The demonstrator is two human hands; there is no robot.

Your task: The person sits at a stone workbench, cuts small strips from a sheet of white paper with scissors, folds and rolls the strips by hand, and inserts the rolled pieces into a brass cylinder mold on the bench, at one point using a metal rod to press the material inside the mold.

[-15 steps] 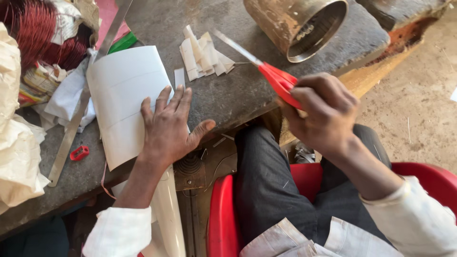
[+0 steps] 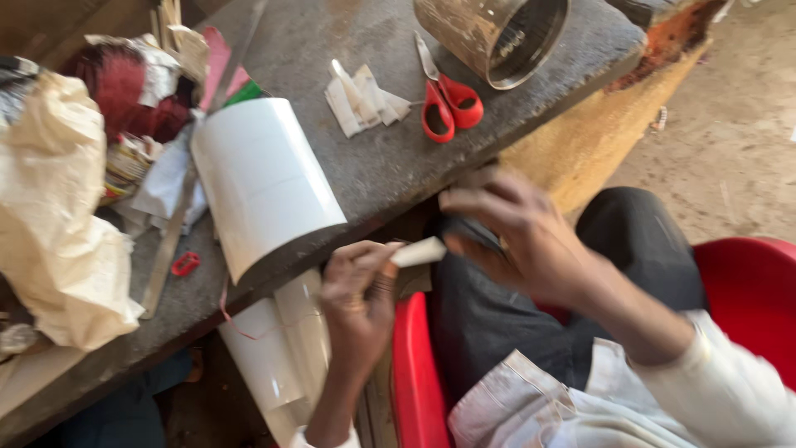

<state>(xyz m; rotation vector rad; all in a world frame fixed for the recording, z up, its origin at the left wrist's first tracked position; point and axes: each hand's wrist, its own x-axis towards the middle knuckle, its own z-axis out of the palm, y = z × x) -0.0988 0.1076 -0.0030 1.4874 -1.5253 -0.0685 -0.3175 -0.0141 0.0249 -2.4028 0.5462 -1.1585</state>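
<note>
My left hand (image 2: 361, 290) is below the bench edge, pinching one end of a small white strip of paper (image 2: 419, 250). My right hand (image 2: 518, 236) hovers blurred at the strip's other end, fingers spread, above my dark trouser leg; whether it touches the strip I cannot tell. A sheet of white paper (image 2: 261, 182) curls over the edge of the grey bench (image 2: 365, 170) just left of my hands. Red-handled scissors (image 2: 446, 101) lie on the bench, away from both hands, next to several folded paper scraps (image 2: 361, 98).
A rusty metal cylinder (image 2: 493, 33) lies at the bench's far edge. A crumpled cream bag (image 2: 58, 224), red wire coils (image 2: 116, 91) and clutter fill the left. A small red ring (image 2: 185, 264) lies near a wooden stick. I sit on a red plastic chair (image 2: 746, 290).
My right hand has let go of the scissors, which now lie on the bench. My left hand left the white sheet. Both hands dropped below the edge to a small paper strip.
</note>
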